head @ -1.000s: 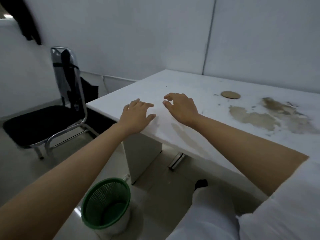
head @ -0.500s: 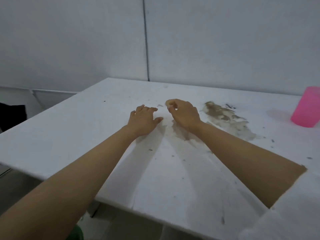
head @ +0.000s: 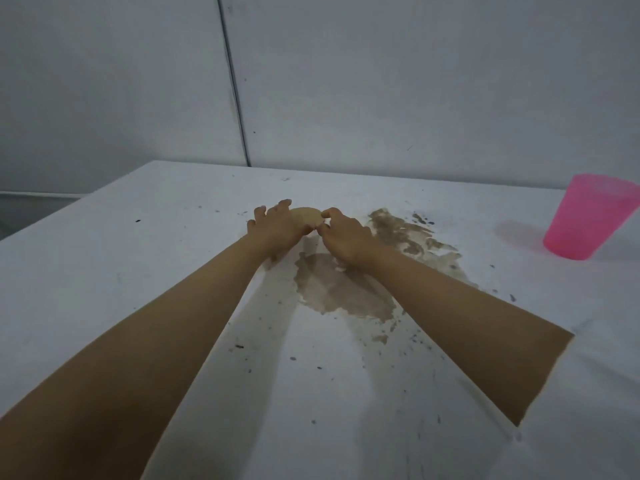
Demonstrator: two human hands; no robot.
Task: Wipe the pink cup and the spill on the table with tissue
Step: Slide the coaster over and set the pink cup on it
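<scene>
Both hands are reaching to a tan round disc (head: 304, 216) on the white table (head: 138, 271): the left hand (head: 277, 226) is lying spread-fingered beside it, the right hand (head: 343, 237) is pinching its near edge. A brown spill (head: 346, 289) is spreading beneath the right wrist; the pink cup (head: 592, 216) is standing far right.

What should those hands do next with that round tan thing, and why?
Probably lift the tan disc and set it aside. Both the left hand and right hand are pinching its edges, it lies beside the brown spill, and no tissue is visible yet.
</scene>
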